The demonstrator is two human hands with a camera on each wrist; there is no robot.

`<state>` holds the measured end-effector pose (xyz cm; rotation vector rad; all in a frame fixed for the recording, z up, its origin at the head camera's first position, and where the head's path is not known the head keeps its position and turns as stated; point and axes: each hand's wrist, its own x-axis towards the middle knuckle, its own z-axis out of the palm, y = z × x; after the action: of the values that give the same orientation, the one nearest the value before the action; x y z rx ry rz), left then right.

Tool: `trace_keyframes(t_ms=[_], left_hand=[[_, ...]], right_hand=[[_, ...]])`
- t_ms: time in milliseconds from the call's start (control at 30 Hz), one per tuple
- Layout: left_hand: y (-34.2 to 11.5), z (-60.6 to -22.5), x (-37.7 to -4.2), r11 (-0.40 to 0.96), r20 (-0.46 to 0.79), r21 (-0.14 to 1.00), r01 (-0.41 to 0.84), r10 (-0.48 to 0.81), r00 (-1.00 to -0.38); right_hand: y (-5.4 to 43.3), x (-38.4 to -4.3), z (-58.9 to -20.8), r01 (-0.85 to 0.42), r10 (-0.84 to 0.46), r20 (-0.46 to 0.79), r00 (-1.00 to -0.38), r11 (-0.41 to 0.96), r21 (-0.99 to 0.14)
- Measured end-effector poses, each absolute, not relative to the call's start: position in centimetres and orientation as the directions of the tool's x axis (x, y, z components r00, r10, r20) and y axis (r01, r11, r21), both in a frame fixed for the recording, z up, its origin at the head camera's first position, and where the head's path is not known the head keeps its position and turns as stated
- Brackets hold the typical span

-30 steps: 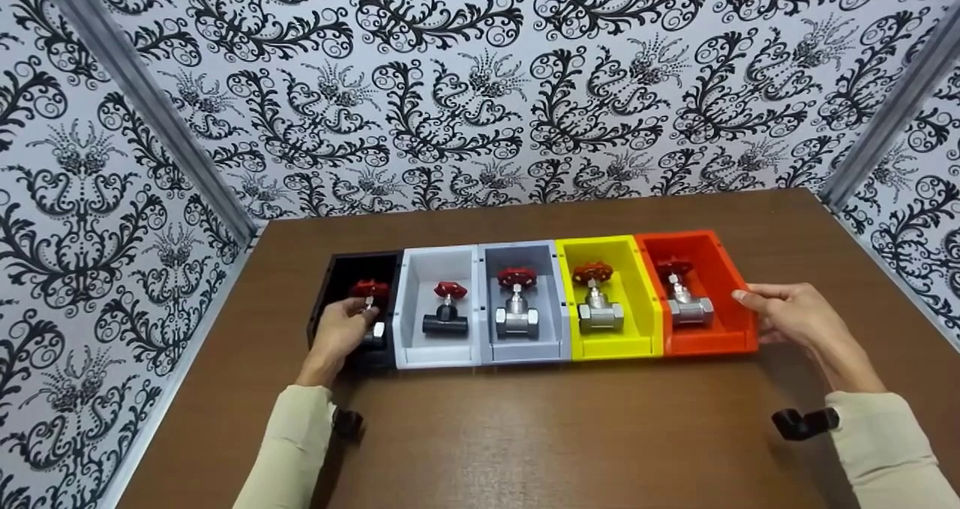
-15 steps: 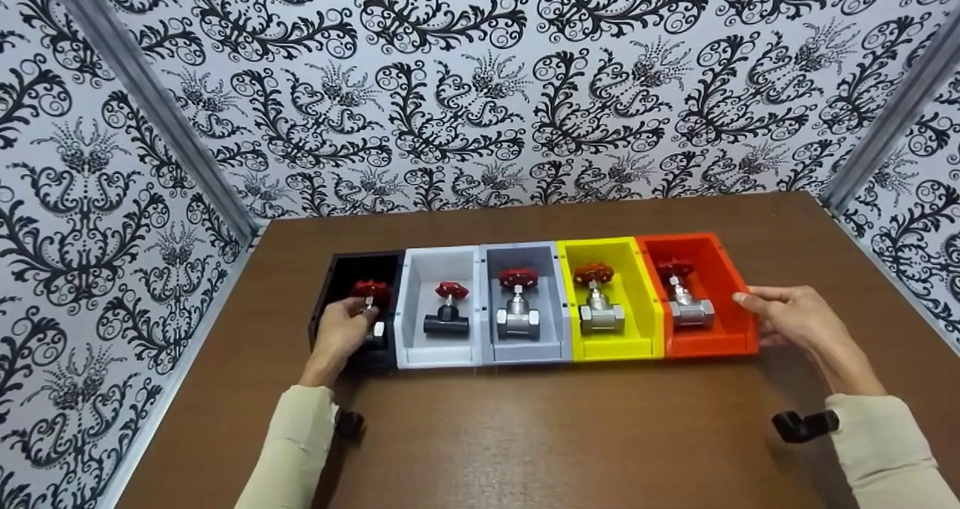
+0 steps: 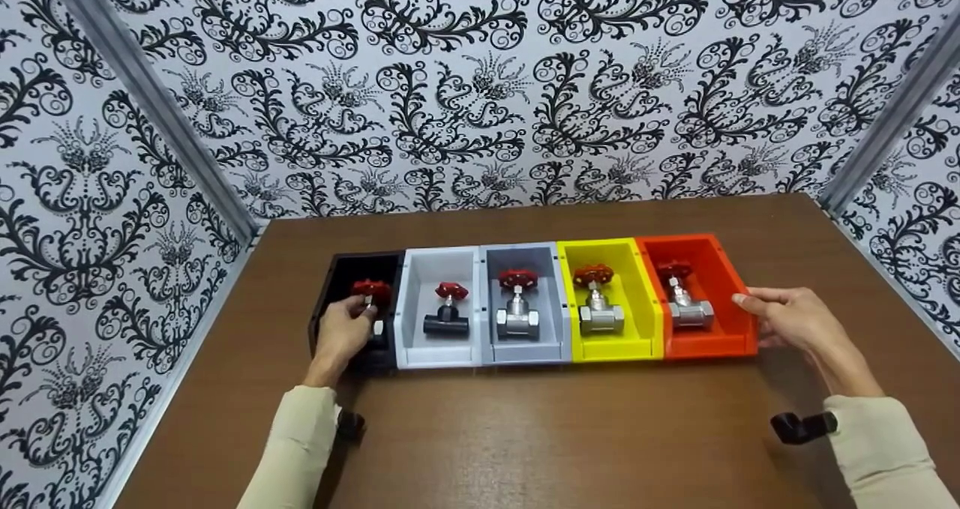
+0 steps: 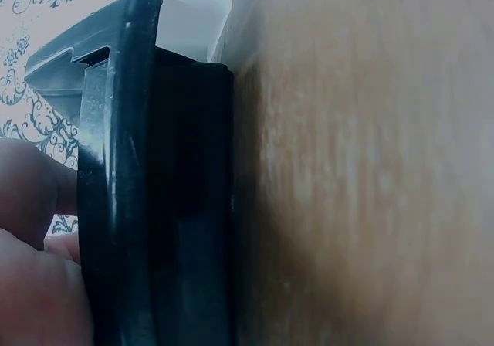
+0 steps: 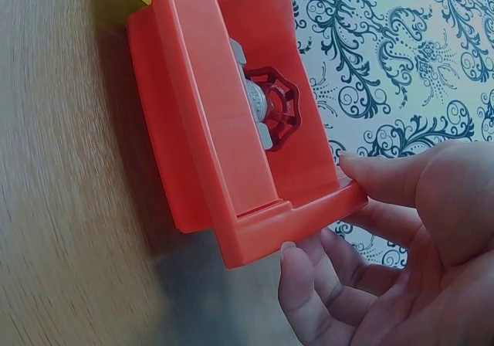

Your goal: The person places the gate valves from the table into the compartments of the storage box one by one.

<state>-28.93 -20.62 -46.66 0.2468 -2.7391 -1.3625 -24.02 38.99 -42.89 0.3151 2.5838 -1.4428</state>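
My left hand [image 3: 343, 336] reaches over the front of the black bin [image 3: 324, 299], its thumb and fingers pinching a valve with a red handwheel [image 3: 371, 290] at the stem. Part of that valve is hidden behind the hand. In the left wrist view, the fingers [image 4: 31, 191] show behind the lip of the bin. At the other end of the row, my right hand [image 3: 799, 318] grips the right wall of the red bin [image 3: 731, 299], thumb inside and fingers outside. A metal valve [image 3: 686, 306] with a dark red handwheel stands in this bin.
Between them, a white bin [image 3: 439, 265], a grey bin [image 3: 517, 253] and a yellow bin [image 3: 637, 299] stand joined side by side. They hold a black valve [image 3: 447, 321] and two metal valves. Patterned walls enclose the back and sides of the brown table [image 3: 525, 434].
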Motion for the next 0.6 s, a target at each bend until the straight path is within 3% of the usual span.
trace_keyframes(t_ms=[600], left_hand=[[-20.40,-45.92,-29.42,0.688,0.104,0.724,-0.049,-0.180,-0.978]], right_hand=[[39.27,-24.71,-42.60,0.215,0.056,-0.233,-0.971,0.638,-0.740]])
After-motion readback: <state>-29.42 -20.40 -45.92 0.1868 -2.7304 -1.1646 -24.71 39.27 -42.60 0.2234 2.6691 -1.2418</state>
